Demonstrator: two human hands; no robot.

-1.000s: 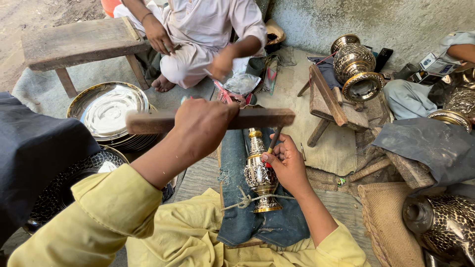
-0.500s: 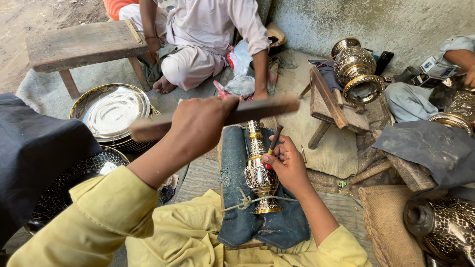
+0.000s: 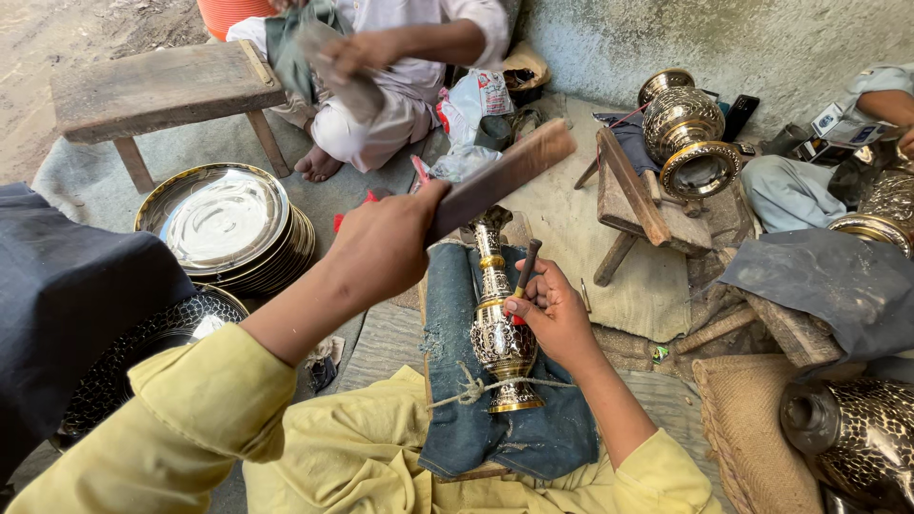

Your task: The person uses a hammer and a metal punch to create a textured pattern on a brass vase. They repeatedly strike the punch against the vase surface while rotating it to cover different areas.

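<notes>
Gripping wooden bat (image 3: 500, 179) and chisel (image 3: 526, 269) over cloth-cradled brass vase (image 3: 499, 328).

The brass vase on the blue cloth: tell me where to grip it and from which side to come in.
Grip the brass vase at its slim neck, coming from above on the far side. It lies lengthwise on the blue cloth, base toward the person, tied down by a cord near the base. The right hand with its punch crowds the bulbous body, and the left hand holds a wooden bat over it.

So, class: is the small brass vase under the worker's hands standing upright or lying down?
Lying down. The brass vase rests lengthwise on blue denim cloth, base toward the worker, tied with string; the right hand holds a punch against it.
</notes>
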